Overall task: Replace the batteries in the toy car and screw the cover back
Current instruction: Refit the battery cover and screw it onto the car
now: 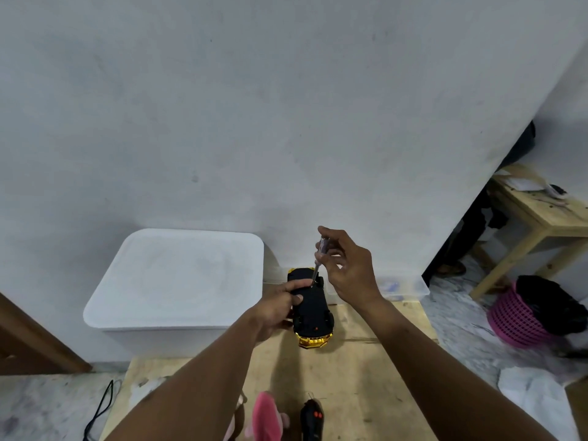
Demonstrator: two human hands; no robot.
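Observation:
A gold toy car (313,310) lies upside down on the wooden table (356,370), its black underside facing up. My left hand (280,305) grips the car's left side, thumb resting on the underside. My right hand (345,265) holds a screwdriver (319,261) with a clear handle almost upright. Its tip touches the underside near the far end of the car, just beside my left thumb. The screw and the battery cover's outline are too small to make out.
A large white lidded bin (178,281) stands left of the car against the wall. A clear plastic box (401,286) sits behind my right hand. A black remote control (313,418) and a pink toy (267,415) lie at the near edge. A pink basket (521,316) stands on the floor, right.

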